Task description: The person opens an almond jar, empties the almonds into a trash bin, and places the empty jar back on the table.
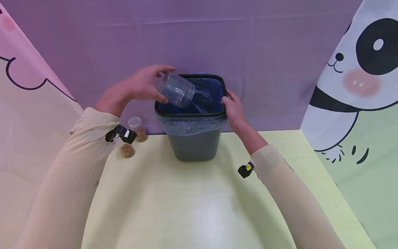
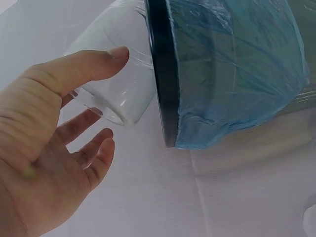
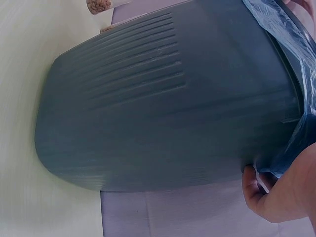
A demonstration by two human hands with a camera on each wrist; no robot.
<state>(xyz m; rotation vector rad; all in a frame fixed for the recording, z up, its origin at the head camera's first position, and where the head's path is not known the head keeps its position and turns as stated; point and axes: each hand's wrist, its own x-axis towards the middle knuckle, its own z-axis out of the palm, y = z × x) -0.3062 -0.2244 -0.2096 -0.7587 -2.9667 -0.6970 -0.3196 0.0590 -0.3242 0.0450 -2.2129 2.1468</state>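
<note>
Left hand (image 1: 133,88) grips one clear plastic jar (image 1: 175,90), thumb and fingers curled round its base end, jar tipped mouth-down over the near-left rim of the waste bin (image 1: 194,145). The jar looks empty; no grains visible inside it. Right hand (image 1: 233,110) grips the bin's right rim, fingers curled over the edge and pinching the blue bin liner (image 1: 192,124), steadying it. The bin stands on the far middle of the yellow-green table (image 1: 186,207), against the purple backdrop.

Step in hand, as I judge it: dumping the jar's contents into the bin, at or near the end of the pour. Next move probably calls for righting the jar and setting it down left of the bin, with the right hand holding the rim until then.

Counts: one bin, one liner, one jar in hand, two small jars with brown pellets (image 1: 138,129) on the table left of the bin, partly hidden behind the left sleeve.
</note>
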